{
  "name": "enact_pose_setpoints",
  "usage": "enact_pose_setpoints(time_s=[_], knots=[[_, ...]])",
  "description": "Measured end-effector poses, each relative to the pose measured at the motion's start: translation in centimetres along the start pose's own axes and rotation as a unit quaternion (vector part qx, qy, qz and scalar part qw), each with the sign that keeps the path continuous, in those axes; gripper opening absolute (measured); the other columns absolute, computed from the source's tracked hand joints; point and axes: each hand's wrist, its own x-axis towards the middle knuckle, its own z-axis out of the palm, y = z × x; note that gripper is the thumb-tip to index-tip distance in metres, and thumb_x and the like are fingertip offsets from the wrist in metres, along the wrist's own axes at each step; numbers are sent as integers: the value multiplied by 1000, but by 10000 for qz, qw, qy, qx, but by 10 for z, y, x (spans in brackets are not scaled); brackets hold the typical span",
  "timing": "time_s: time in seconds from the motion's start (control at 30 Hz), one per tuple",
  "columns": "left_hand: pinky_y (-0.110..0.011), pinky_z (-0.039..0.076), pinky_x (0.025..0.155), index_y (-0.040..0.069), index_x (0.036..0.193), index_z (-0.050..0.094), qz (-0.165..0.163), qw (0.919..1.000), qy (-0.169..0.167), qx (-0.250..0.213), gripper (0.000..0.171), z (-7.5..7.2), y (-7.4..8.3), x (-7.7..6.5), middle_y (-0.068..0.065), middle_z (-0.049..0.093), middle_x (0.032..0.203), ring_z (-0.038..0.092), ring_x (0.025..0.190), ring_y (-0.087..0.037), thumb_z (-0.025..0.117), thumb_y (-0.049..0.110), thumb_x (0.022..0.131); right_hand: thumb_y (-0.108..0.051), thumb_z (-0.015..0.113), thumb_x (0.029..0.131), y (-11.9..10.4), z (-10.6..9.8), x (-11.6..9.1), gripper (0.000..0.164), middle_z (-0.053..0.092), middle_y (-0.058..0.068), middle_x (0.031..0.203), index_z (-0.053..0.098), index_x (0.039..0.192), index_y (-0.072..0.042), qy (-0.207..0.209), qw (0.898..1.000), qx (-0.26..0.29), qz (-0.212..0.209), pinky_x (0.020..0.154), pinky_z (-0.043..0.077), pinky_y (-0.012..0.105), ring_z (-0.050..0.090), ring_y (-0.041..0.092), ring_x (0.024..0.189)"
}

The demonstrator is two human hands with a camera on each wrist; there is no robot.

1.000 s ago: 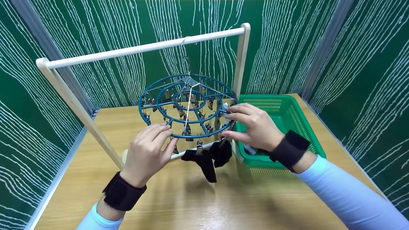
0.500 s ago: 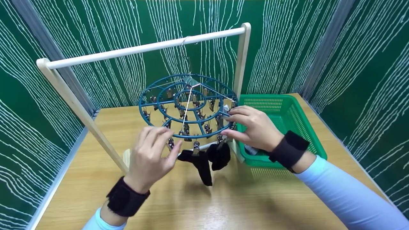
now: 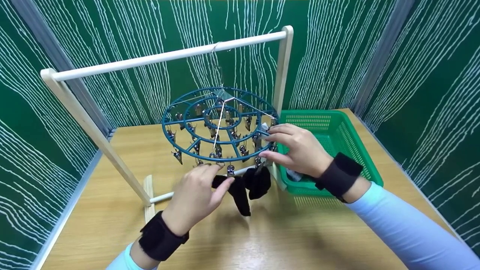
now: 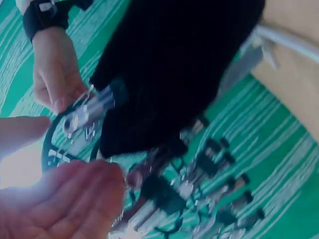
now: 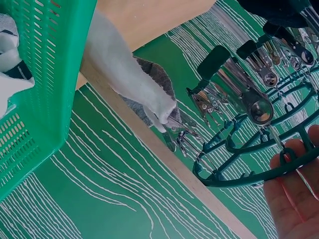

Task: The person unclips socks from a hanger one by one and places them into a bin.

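A round teal clip hanger (image 3: 204, 159) hangs by its hook, with metal clips all round its rings. Two black socks (image 3: 239, 197) dangle from clips at its front. My left hand (image 3: 197, 195) is at the front clip (image 3: 230, 171), its thumb and fingers apart on either side; in the left wrist view a gap shows between thumb and fingers (image 4: 75, 199). At the right side my right hand (image 3: 300, 148) holds the hanger's rim, fingers (image 5: 294, 184) over it in the right wrist view. A white sock (image 5: 127, 69) and a grey sock (image 5: 159, 82) hang beyond, largely hidden from the head.
A wooden stand with a white top bar (image 3: 168, 56) bears the hanger. Behind my right hand sits a green basket (image 3: 360, 153) with white and grey socks (image 5: 11, 74) inside. Green walls with white streaks enclose the wooden table (image 3: 285, 236).
My left hand has left the hanger's left front rim and moved down and right to the front sock clip. The hanger and black socks have shifted slightly left; my right hand has stayed.
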Motion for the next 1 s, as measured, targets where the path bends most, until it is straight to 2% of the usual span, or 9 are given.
enact_pose_setpoints(time_s=[0.13,0.2,0.3,0.43,0.53,0.77,1.0], knots=[[-50,63,79,-5,118,74,-635,9947,-713,-381,31,5,-1,4,-17,80,103,76,90,-33,73,23,105,-36,89,92,0,1,-2,42,80,21,116,82,113,0,56,10000,63,-22,97,65,52,77,36,109],[-48,60,78,-4,118,75,-806,9905,-882,-674,29,7,-3,7,-14,80,103,73,88,-30,72,22,106,-36,88,92,0,2,-2,42,80,21,116,82,113,0,79,9999,81,-60,98,65,52,77,37,110],[-40,57,75,-3,116,76,-887,9847,-997,-1124,25,8,-5,12,-11,80,103,67,82,-21,73,20,105,-38,86,95,1,2,-3,43,80,21,117,82,113,1,108,9998,103,-103,98,64,52,77,37,111],[-38,63,76,-3,115,77,-892,9779,-1029,-1588,22,8,-5,16,-10,82,104,71,84,-16,75,16,103,-39,85,95,1,2,-3,44,80,21,117,82,114,1,100,9998,119,-85,98,64,52,77,37,112],[-45,65,81,-2,111,79,-919,9752,-1004,-1748,20,8,-5,18,-11,84,104,76,91,-17,78,16,102,-37,87,93,0,1,-3,43,80,21,118,82,114,1,71,9999,123,-10,99,64,52,77,37,112],[-39,65,79,4,100,80,-848,9755,-860,-1839,11,7,-4,21,-6,84,94,78,89,-15,83,15,97,-33,91,90,-3,-1,-6,42,80,21,119,82,114,1,148,9997,134,109,101,63,53,75,39,116],[-35,67,77,2,97,81,-888,9760,-764,-1838,11,7,-4,21,-7,84,92,79,85,-16,85,11,95,-30,91,91,-6,-6,-13,38,80,20,116,81,110,1,653,9976,172,-123,97,65,52,74,37,112]])
